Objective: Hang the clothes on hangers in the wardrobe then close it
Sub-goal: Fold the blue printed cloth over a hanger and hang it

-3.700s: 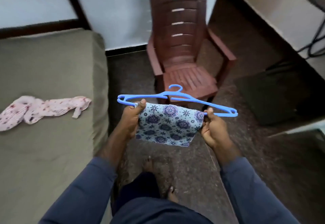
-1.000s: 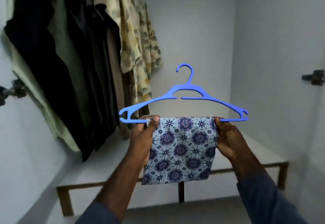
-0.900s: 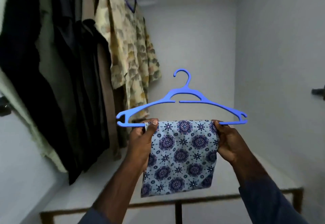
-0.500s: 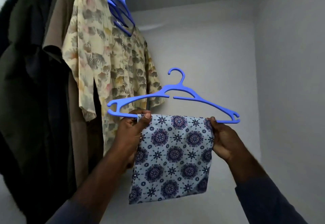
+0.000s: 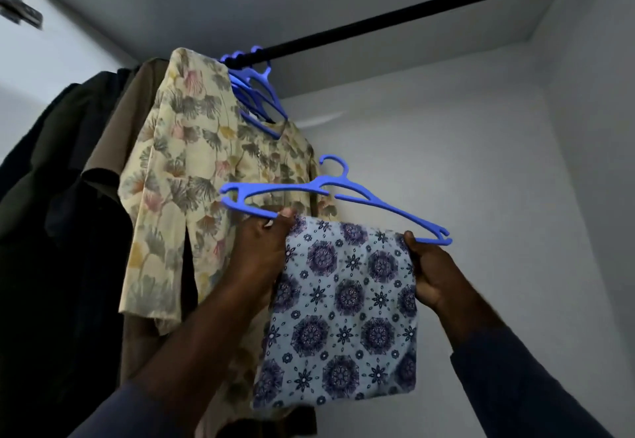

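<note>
At the far left we saw dark garments hanging, then a floral shirt, with spare blue hangers bunched on the black rail above it. Next came the left hand, pinching the bottom bar of the blue hanger together with the upper left corner of the patterned cloth. The cloth was folded over that bar and hung between the two hands, its top edge level with the fingers and its loose end falling below the wrists. We judged it light, soft and apt to slide along the smooth plastic, so holding bar and cloth together at both ends seemed the sound grip. The hanger itself looked thin, stiff and light. On the right, the right hand gripped the cloth's other edge against the bar near the notched end. The hook pointed up, below the rail and well apart from it, beside the floral shirt.
</note>
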Action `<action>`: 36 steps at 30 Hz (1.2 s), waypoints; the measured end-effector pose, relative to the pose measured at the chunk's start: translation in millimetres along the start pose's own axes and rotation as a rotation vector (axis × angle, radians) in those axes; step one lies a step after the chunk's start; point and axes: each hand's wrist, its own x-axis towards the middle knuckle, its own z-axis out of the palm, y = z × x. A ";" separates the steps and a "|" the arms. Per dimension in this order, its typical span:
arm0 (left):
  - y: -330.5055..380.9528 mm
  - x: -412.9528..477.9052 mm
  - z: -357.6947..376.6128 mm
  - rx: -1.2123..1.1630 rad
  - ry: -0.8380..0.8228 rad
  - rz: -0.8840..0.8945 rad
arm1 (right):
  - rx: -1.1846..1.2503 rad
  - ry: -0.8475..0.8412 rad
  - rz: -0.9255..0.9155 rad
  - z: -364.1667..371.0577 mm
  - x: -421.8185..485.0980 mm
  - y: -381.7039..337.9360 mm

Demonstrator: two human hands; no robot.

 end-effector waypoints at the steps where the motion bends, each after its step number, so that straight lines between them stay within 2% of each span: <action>1: 2.1 11.9 -0.1 0.026 0.004 0.049 | -0.014 0.009 -0.005 10.0 12.0 -2.0; 5: 15.7 50.3 -5.8 0.097 -0.007 0.190 | -0.027 -0.020 -0.018 43.0 51.0 -12.0; 13: 38.3 116.1 -26.5 0.146 0.022 0.342 | -0.052 -0.218 -0.052 110.5 91.7 -21.2; 21: 51.2 146.3 -38.4 0.133 0.098 0.249 | 0.062 -0.125 -0.089 162.5 129.0 -22.9; 26: 63.0 166.7 -43.8 0.155 0.105 0.156 | 0.160 -0.123 -0.128 183.2 148.6 -24.2; 36: 70.6 200.2 -18.8 0.192 0.165 0.195 | 0.229 -0.111 -0.159 198.5 179.5 -35.2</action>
